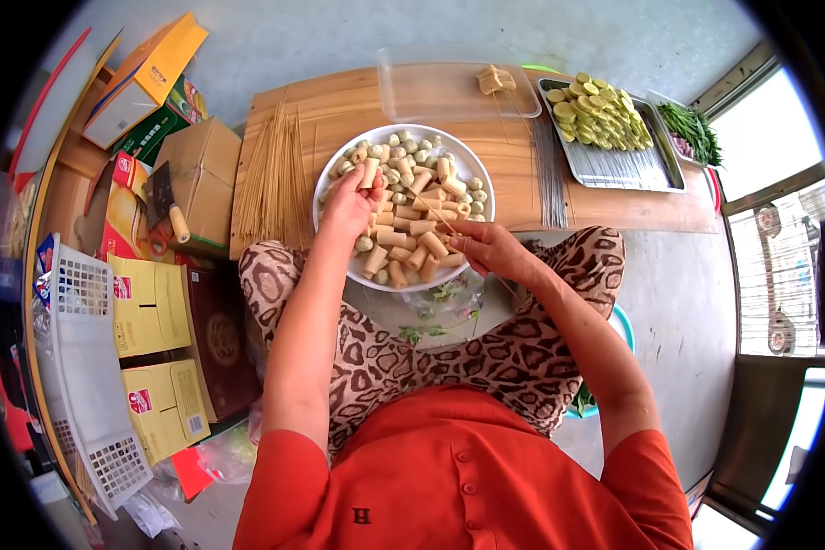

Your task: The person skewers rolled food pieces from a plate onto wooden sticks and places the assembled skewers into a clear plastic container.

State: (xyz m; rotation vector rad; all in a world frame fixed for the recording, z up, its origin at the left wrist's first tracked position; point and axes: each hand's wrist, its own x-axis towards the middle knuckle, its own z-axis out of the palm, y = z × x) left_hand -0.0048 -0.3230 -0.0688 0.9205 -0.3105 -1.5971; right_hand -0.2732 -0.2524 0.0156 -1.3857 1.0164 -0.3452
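My left hand [348, 203] is closed on a pale tube-shaped piece [369, 173] over the left part of a round white bowl [482, 165]. My right hand [488, 247] pinches a thin wooden skewer [437, 214] at the bowl's right front edge; the skewer slants up and left over the food. The bowl holds many tan tube pieces [395, 239] and round greenish balls [411, 146]. Left of the bowl, a bundle of bare skewers [270, 174] lies on the wooden table [339, 99].
A clear plastic tray [431, 84] with a few tan pieces [495, 79] stands behind the bowl. Metal skewers [550, 174], a metal tray [614, 170] of sliced green rounds and a tray of green leaves [690, 133] are at right. Boxes [202, 179] and a cleaver [162, 191] stand at left.
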